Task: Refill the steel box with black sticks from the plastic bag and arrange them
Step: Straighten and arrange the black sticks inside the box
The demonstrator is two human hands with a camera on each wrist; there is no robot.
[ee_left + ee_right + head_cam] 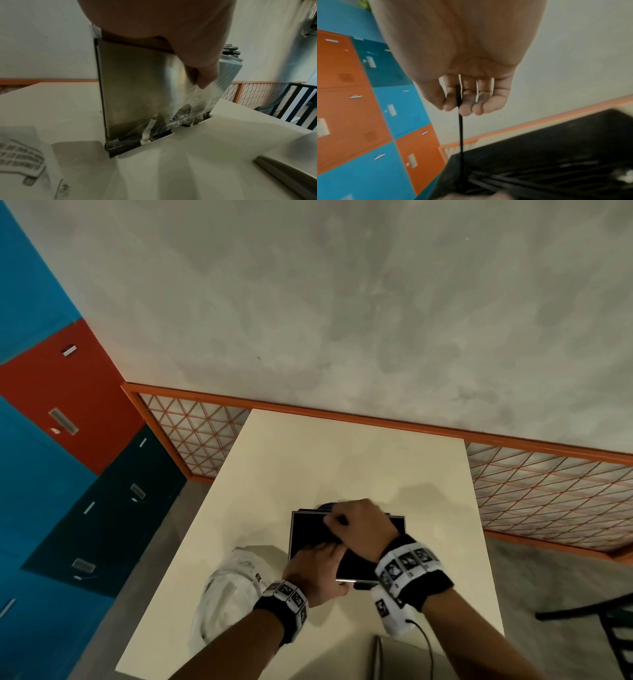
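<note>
The steel box (292,534) stands on the cream table (342,460), its inside dark with black sticks (530,180). My left hand (317,565) grips the box at its near left rim. In the left wrist view its thumb (204,77) presses a clear plastic bag (228,70) against the box wall (137,88), and stick ends (231,50) poke out of the top of the bag. My right hand (337,520) hovers over the box and pinches one thin black stick (460,128), which hangs straight down toward the sticks inside.
A crumpled white printed bag (229,594) lies left of the box. Blue and orange lockers (61,392) stand at the left. An orange mesh fence (548,491) runs behind the table. A black chair (603,621) is at the right, and a grey flat edge (283,169) lies near me.
</note>
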